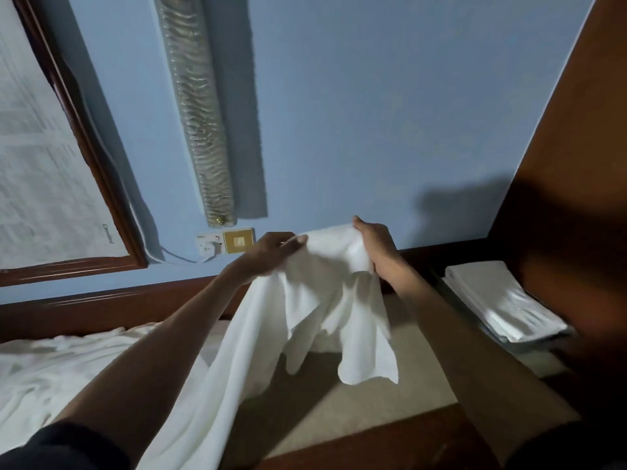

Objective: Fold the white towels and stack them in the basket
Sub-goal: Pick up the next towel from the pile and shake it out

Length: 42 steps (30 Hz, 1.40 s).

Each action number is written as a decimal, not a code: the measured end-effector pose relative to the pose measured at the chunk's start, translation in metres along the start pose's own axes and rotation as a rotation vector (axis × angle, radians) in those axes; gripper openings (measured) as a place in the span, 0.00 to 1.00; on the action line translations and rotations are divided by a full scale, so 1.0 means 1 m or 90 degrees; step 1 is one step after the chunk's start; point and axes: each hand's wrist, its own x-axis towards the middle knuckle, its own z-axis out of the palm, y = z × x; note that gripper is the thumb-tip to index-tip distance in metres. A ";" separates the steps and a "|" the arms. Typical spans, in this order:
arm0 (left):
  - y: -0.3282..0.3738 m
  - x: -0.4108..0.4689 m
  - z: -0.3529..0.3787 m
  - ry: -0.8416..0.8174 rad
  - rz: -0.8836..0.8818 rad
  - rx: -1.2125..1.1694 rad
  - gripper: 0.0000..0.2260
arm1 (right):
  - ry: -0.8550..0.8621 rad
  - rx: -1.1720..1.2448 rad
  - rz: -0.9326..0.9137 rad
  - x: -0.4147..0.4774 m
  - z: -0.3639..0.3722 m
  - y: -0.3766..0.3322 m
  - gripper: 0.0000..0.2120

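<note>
- While holding the towel (pixel 305 300) aloft over the bed, pinch one end of its top edge with the left hand (pixel 271 251).
- Grip the other end with the right hand (pixel 373 245). Both hands clamped on cloth, near each other, not touching.
- Draw apart to tension the edge; shake out the hanging corners before folding.
- Surface: loose white heap (pixel 68 361) at left, bare beige cover (pixel 373 401) centre, folded stack (pixel 502 300) at right, apparently in a grey basket (pixel 471 312).
- Room: framed sheet (pixel 51 164), blue wall (pixel 373 113), wooden panel (pixel 576 164).

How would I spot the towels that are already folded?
Find the brown wooden panel on the right. At its foot sits the folded towel stack. Unlike the held towel and the rumpled heap at left, it lies flat and squared.
</note>
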 end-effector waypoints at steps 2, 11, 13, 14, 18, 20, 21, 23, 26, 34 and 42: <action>0.025 0.015 0.019 0.017 0.017 -0.027 0.25 | 0.037 0.009 -0.004 0.006 -0.028 0.000 0.12; 0.096 0.110 0.082 0.057 0.102 -0.070 0.28 | 0.172 0.091 -0.035 0.058 -0.107 0.016 0.13; 0.100 0.137 0.093 0.072 0.115 -0.052 0.28 | 0.186 0.066 -0.075 0.075 -0.115 0.026 0.16; 0.101 0.150 0.097 0.074 0.119 -0.044 0.27 | 0.189 0.047 -0.092 0.084 -0.118 0.030 0.18; 0.099 0.211 0.123 0.049 0.116 -0.058 0.27 | 0.211 -0.007 -0.069 0.132 -0.138 0.041 0.18; 0.089 0.242 0.136 0.025 0.092 -0.063 0.28 | 0.215 0.003 -0.046 0.160 -0.147 0.052 0.16; 0.082 0.254 0.144 0.004 0.073 -0.061 0.27 | 0.211 0.004 -0.032 0.173 -0.150 0.060 0.18; 0.060 0.269 0.162 -0.054 0.025 -0.049 0.25 | 0.193 -0.018 0.009 0.192 -0.155 0.082 0.19; 0.015 0.272 0.192 -0.118 -0.018 -0.032 0.16 | 0.130 -0.107 0.074 0.210 -0.159 0.124 0.15; -0.082 0.260 0.266 -0.165 -0.033 0.110 0.09 | 0.003 -0.316 0.152 0.241 -0.166 0.249 0.26; -0.158 0.219 0.304 -0.166 -0.159 0.156 0.05 | -0.032 -0.538 0.084 0.285 -0.178 0.322 0.11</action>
